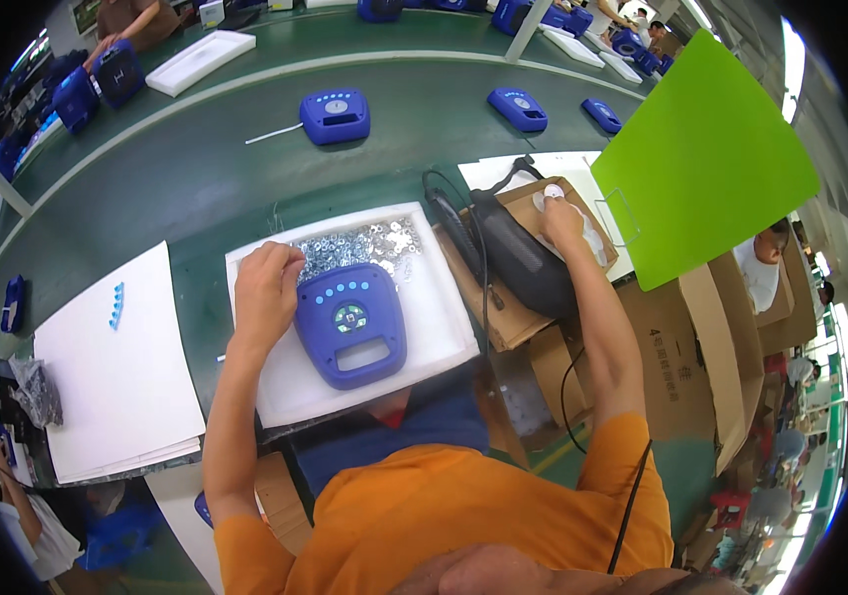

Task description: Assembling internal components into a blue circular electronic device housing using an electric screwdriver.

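A blue plastic casing with a handle slot (349, 322) lies on a white foam tray (434, 342) in front of me. It has a row of light-blue dots and a round recess with a green part inside. Loose metal nuts and washers (344, 248) fill the tray's far end. My left hand (267, 288) is at the casing's upper left, beside the nuts, fingertips pinched together; whatever they hold is hidden. Over an open cardboard box (520, 206) to the right, my right hand (563, 223) has its fingers closed at a white round disc (553, 191).
A black power screwdriver (458, 233) and black pouch (523, 253) lie between tray and box, with cables. A green board (706, 164) rises at right. White sheets (121, 367) bear a blue strip (117, 305). Beyond, more blue casings (335, 117) sit on the green bench (216, 164).
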